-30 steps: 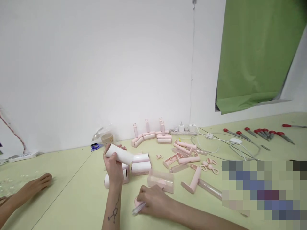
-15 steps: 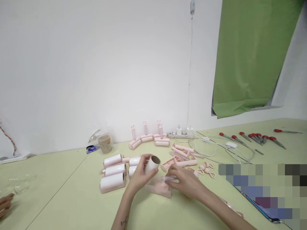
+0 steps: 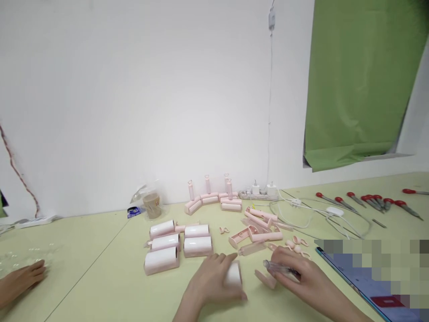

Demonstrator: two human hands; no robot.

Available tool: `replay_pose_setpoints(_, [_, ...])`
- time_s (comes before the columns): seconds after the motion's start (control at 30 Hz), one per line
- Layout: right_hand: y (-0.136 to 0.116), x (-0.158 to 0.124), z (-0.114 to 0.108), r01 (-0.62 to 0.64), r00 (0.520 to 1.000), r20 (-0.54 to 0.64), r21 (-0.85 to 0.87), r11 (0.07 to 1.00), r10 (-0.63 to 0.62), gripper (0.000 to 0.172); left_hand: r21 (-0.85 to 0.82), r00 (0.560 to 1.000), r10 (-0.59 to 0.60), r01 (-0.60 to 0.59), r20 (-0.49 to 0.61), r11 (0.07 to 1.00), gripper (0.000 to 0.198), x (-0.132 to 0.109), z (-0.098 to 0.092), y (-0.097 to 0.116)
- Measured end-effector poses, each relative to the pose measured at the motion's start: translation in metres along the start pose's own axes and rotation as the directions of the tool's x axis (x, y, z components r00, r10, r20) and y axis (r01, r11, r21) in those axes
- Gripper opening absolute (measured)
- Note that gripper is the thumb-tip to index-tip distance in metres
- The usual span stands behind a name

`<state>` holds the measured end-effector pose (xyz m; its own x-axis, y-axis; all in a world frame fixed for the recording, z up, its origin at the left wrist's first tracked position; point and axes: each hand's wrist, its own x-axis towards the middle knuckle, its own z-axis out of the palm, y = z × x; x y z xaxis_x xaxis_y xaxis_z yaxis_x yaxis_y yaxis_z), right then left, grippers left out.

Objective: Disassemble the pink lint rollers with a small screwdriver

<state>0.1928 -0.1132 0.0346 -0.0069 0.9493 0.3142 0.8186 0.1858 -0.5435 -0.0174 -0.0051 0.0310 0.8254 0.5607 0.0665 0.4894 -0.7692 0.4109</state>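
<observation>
My left hand (image 3: 212, 279) is closed round a white lint roll (image 3: 235, 273) low over the table, slightly blurred, covering most of it. To its right, my right hand (image 3: 298, 273) is closed on a clear tube-shaped handle (image 3: 276, 267) that points left. Just beneath that hand is a curved pink plastic piece (image 3: 265, 279); I cannot tell whether the fingers touch it. Several white rolls in pink holders (image 3: 161, 259) lie left of my hands. Beyond my right hand are loose pink holder shells (image 3: 266, 236), a clear handle (image 3: 252, 248) and small pink loop pieces (image 3: 296, 241).
Lint rollers with upright handles (image 3: 208, 197) line the wall. A bagged tape roll (image 3: 152, 205) stands left of them. A power strip (image 3: 258, 195), cables and red-handled tools (image 3: 372, 201) lie to the right, near a tablet (image 3: 355, 286). Another person's hand (image 3: 25, 279) rests far left.
My left hand has lowered the lint roll and moved right and nearer me. My right hand has moved right with the clear handle. The other person's hand reaches farther into view.
</observation>
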Motion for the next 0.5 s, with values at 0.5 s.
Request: replay_pose_setpoints(0.5, [0.022, 0.139, -0.002, -0.304, 0.950, -0.179, -0.359, 0.882, 0.255, 0.032, 0.216, 0.865, -0.360, 0.448, -0.349, 0.868, 0.041, -0.107, -0.019, -0.143])
